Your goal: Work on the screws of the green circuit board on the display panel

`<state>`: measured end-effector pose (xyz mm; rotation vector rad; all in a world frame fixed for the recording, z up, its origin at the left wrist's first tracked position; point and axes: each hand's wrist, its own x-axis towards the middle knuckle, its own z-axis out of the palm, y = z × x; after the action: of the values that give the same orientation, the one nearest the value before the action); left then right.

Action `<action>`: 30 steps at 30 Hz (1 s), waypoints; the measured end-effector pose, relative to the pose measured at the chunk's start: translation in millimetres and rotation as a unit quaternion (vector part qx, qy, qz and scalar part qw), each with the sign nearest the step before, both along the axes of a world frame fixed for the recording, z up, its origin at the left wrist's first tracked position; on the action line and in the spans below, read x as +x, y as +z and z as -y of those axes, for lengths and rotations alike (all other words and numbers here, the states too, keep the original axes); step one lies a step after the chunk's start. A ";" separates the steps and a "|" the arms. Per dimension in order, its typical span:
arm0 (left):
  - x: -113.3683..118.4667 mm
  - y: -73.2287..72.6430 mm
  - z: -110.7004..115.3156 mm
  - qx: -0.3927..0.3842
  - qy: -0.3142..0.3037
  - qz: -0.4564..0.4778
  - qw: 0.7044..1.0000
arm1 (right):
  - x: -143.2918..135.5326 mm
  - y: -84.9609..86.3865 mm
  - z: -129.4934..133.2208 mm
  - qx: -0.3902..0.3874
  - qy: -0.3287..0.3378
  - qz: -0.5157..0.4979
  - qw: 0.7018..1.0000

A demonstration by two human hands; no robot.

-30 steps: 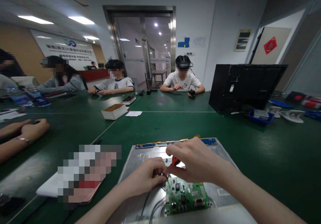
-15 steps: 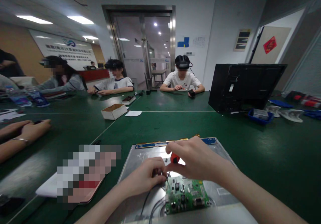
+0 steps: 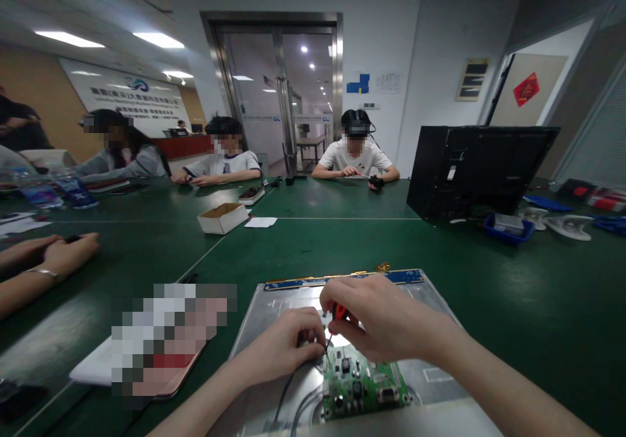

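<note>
My right hand [image 3: 376, 316] is closed around the red and black handle of a screwdriver [image 3: 338, 312]. Its thin shaft slants down to the upper left corner of a green circuit board [image 3: 362, 381]. At that corner the fingers of my left hand [image 3: 293, 339] are pinched together beside the screwdriver's tip; what they hold, if anything, is too small to make out. The board lies on the silvery metal back of a flat panel [image 3: 437, 332], which has a blue strip board [image 3: 288, 284] along its far edge. Dark cables [image 3: 306, 407] run left of the board.
A small open box [image 3: 222, 219] and white paper [image 3: 261, 222] lie farther off. A black monitor [image 3: 482, 169] and a blue tray [image 3: 508, 227] stand to the right. Pink-covered and white items [image 3: 180, 365] lie at left, near another person's hands [image 3: 63, 254]. Several people sit around the table.
My right hand has shifted slightly and rotated on the screwdriver handle, with its knuckles a little lower. My left hand stays at the board's corner.
</note>
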<state>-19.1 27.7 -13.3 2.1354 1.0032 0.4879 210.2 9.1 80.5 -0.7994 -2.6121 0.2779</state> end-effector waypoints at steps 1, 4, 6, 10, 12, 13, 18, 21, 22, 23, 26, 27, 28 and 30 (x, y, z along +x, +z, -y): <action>-0.1 0.2 0.3 -0.001 -0.002 0.000 1.000 | -0.2 -0.7 -0.7 0.009 -0.009 0.000 1.000; -0.4 0.7 -0.1 0.004 -0.002 -0.003 1.000 | -1.2 -2.2 -2.7 0.032 -0.029 0.024 0.999; -0.5 0.9 -0.9 0.009 -0.001 -0.005 1.000 | -1.7 -2.2 -3.2 0.040 -0.036 0.050 0.997; -0.2 0.6 -1.5 0.005 -0.005 0.004 1.000 | -0.8 0.3 -1.7 0.032 -0.022 0.034 0.999; 0.2 0.0 -1.1 0.000 -0.005 0.005 1.000 | 0.0 1.9 -0.2 0.016 -0.002 0.014 1.000; 0.3 -0.4 -1.0 -0.002 -0.004 0.003 1.000 | 0.2 2.5 0.5 0.006 0.004 0.008 1.000; 0.0 -1.0 -1.7 0.001 -0.002 0.005 1.000 | -1.4 1.2 0.4 -0.014 -0.011 0.006 1.000; -0.9 -1.0 -2.0 0.002 -0.004 -0.002 1.000 | -2.1 -1.4 -3.1 0.012 -0.036 0.017 0.999; -1.3 -1.1 -1.9 0.002 -0.001 -0.005 1.000 | -2.2 -1.9 -4.4 0.020 -0.043 0.027 0.999; -1.6 -1.2 -1.8 0.003 0.002 -0.007 1.000 | -2.2 -2.2 -5.5 0.026 -0.048 0.040 0.998; -2.1 -1.4 -1.0 0.011 0.004 -0.007 1.000 | -1.6 -1.6 -6.4 0.030 -0.056 0.066 0.996; -2.0 -1.2 -0.8 0.014 0.002 -0.006 1.000 | -1.2 -1.1 -5.7 0.028 -0.052 0.063 0.996; -1.8 -0.9 -0.5 0.016 0.000 -0.005 1.000 | -0.5 -0.5 -4.6 0.024 -0.045 0.055 0.997; -1.2 0.0 -0.1 0.018 -0.005 -0.004 1.000 | 1.1 0.8 -2.0 0.015 -0.016 0.029 0.999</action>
<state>-20.3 27.8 -13.2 2.1746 0.9936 0.4965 211.2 11.1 81.4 -0.8495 -2.6480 0.2105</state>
